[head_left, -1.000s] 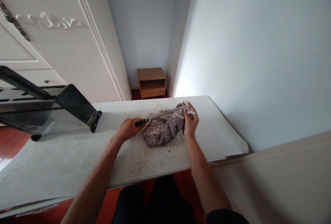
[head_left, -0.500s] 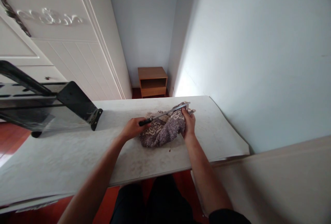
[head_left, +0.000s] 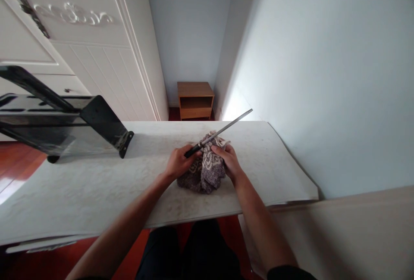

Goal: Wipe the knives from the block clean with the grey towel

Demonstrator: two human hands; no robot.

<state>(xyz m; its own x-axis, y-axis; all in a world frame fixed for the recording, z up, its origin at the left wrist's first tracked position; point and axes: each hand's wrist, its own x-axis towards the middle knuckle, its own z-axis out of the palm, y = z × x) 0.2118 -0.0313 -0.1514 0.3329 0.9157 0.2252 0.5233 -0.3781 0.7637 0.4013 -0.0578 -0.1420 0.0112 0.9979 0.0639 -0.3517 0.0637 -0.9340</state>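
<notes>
My left hand (head_left: 180, 162) is closed around the black handle of a sharpening steel (head_left: 228, 126). Its long, thin grey rod slants up to the right, and the tip sticks out past the cloth. A purple-grey towel (head_left: 211, 174) with a cream pattern lies bunched on the table under the handle. My right hand (head_left: 228, 159) grips the towel's right side, thumb on top, close to the lower part of the rod. Folds hide some of the right fingers.
The white table (head_left: 155, 211) has stains on its top. A black-framed stand with clear sides (head_left: 93, 131) is on its left. Beyond are a white wardrobe (head_left: 93, 69) and a small wooden cabinet (head_left: 196, 99). A pale wall (head_left: 323, 77) rises at the right.
The right hand and towel have moved left along the rod toward the handle, baring the rod's outer length. The left hand has shifted slightly right, and the steel tilts up more. The view has shifted slightly.
</notes>
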